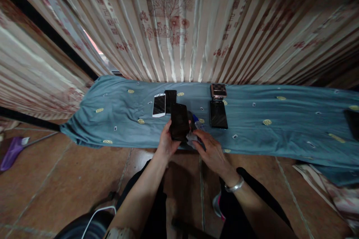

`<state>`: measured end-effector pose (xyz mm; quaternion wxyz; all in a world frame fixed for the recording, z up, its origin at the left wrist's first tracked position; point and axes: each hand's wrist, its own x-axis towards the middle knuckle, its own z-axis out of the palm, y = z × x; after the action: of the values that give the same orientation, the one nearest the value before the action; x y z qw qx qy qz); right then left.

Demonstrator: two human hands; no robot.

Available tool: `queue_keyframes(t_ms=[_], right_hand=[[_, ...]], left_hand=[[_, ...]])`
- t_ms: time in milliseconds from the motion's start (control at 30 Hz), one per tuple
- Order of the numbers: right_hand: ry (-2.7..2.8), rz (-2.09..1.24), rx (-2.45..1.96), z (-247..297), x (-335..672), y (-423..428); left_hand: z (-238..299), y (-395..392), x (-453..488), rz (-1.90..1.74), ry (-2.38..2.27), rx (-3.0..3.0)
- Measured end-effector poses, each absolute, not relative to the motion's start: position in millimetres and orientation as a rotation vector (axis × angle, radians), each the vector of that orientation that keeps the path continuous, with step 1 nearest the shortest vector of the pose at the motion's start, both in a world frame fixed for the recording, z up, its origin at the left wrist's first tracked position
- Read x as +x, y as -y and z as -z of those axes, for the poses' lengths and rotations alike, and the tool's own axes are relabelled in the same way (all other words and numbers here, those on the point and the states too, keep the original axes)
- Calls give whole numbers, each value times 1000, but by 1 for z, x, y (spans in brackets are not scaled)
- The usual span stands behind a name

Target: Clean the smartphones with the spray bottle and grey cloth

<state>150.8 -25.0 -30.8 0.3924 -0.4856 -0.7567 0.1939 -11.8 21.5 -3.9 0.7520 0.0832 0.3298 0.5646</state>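
My left hand (166,140) is wrapped round a black smartphone (179,121), its dark screen facing up. Beside the phone's right edge, my right hand (209,149) pinches a crumpled pale grey cloth or wipe (192,139); the cloth appears to touch the phone's lower right side. Just beyond the fingers lies a clear item with a blue part (195,118), partly hidden, whose kind I cannot make out. Behind the held phone, a white smartphone (159,105) rests next to another black phone (170,99). Right of my hands lies a black phone or small tablet (218,114).
A teal patterned cloth (258,138) covers the long narrow surface. On it stands a small checkered box (218,91); a dark flat object (352,123) sits at the far right. A curtain (168,26) hangs behind. On the tiled floor lies a purple dustpan-like item (12,153).
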Motion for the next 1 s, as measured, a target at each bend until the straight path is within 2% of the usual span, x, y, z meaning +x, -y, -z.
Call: queue_keyframes(t_ms=[167,1000], right_hand=[[2022,-286,-1153,33,149,25],[1957,-81,-991,16,118,34]], left_hand=[[3,-22,-15,-1194,-705,148],[-1,-9,-1,-1235,-737,154]])
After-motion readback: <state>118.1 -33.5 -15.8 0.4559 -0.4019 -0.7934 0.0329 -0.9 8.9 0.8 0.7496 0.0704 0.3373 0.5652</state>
